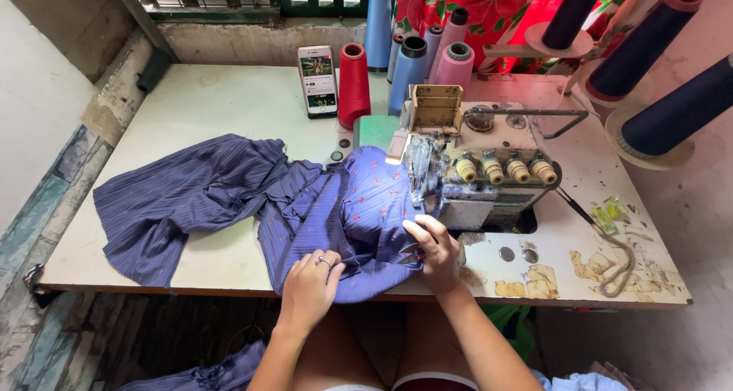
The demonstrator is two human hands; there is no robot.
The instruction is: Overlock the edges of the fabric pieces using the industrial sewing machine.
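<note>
Left hand (311, 278) lies flat, fingers loosely curled, pressing the blue fabric (336, 215) at the table (229, 105) edge. Right hand (434, 247) pinches the fabric's edge just beside the sewing machine (481, 173), small scissors apparently in its grip.

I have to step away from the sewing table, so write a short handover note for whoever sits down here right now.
Left hand: flat on the blue striped fabric near the table's front edge, holding nothing.
Right hand: on the fabric edge beside the overlock machine, with small snips in the fingers, as far as I can tell.
Fabric: bunched across the table, one end fed up to the machine's needle area, the rest spread to the left.
Done or left: how much seam is sewn cannot be told from here.
Behind: thread cones and a propped phone.
</note>
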